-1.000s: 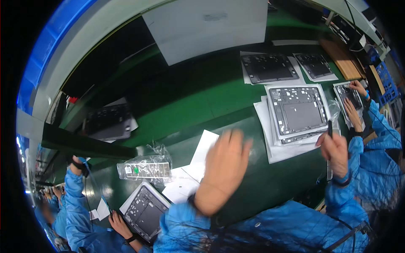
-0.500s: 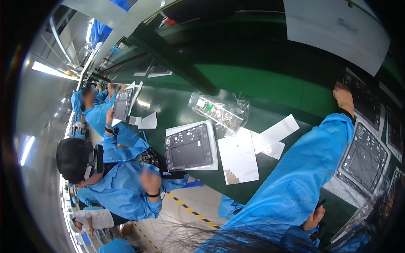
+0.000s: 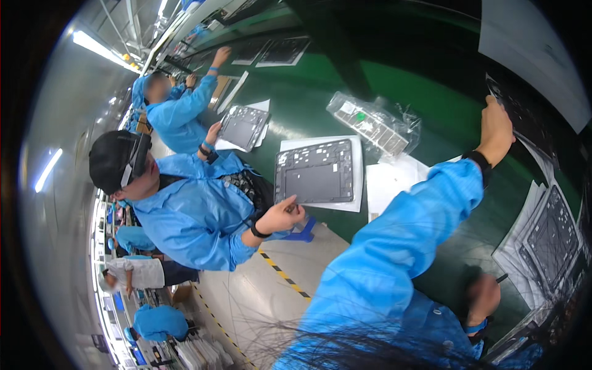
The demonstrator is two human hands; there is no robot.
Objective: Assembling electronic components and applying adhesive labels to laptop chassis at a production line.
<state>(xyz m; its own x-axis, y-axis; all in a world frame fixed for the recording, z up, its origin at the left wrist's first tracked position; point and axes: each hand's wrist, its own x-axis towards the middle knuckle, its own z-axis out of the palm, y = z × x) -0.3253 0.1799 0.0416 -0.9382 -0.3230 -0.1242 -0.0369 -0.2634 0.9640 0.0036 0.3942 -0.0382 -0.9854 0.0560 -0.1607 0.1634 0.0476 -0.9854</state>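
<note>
My left hand [image 3: 497, 131] reaches far out to the right, its fingers closed at the left edge of a dark, flat, tablet-sized panel [image 3: 524, 117] with small cut-outs. Nearer to me, my right hand [image 3: 486, 296] is curled and partly blurred, with a thin black pen-like tool [image 3: 502, 278] sticking out of it. To the right of that hand, a second dark panel [image 3: 555, 237] rests tilted in view on several white sheets [image 3: 517, 250]. The tool's exact kind cannot be made out.
On the green table [image 3: 290, 123], left of my left sleeve, a similar panel [image 3: 313, 172] lies on white paper. Behind it are a clear plastic bag [image 3: 376, 129] of small parts and loose white sheets [image 3: 391, 182]. A co-worker in blue [image 3: 191, 209] sits at the left; a white board [image 3: 536, 49] stands far right.
The whole view has shifted, so the table's things sit further right. My right hand has moved away from my sleeve, tool still in it. The co-worker's raised panel is now lower, near the table.
</note>
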